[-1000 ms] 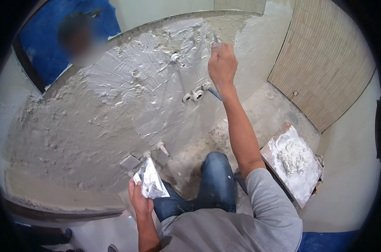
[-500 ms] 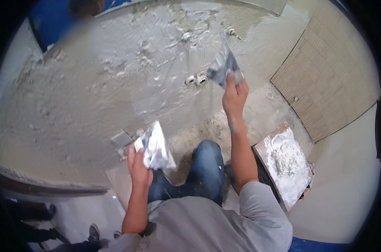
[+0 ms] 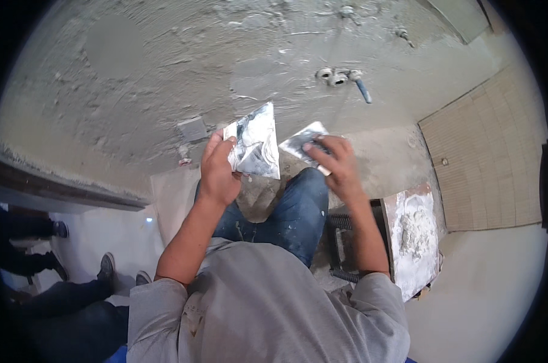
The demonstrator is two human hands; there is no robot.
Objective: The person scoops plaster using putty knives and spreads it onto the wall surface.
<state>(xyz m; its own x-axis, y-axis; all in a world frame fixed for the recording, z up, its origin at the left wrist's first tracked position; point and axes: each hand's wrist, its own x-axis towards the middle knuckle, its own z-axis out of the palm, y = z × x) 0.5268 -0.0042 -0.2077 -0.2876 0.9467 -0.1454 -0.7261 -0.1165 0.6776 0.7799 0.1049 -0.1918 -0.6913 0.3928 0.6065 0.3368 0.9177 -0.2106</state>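
Note:
My left hand (image 3: pixel 218 172) is closed on a wide putty knife (image 3: pixel 256 142), its flat metal blade coated with wet white plaster. A second putty knife (image 3: pixel 301 140), partly smeared with white, is gripped in my right hand (image 3: pixel 337 160), fingers pressed over its blade. The two blades are close together above my knees, with a small gap between them. Both handles are hidden by my hands. In front of me is a grey wall (image 3: pixel 159 66) covered in rough, ridged plaster.
Pipe openings (image 3: pixel 332 77) and a blue pipe stub (image 3: pixel 363 91) stick out of the wall. A square box (image 3: pixel 192 129) sits low on it. At right are a board (image 3: pixel 414 236) heaped with white plaster and a ribbed tiled panel (image 3: pixel 486 154). Other people's legs (image 3: pixel 74 296) show at lower left.
My right hand has come down from the wall with its putty knife, toward the left one. My left hand has risen slightly and moved right. The view has shifted.

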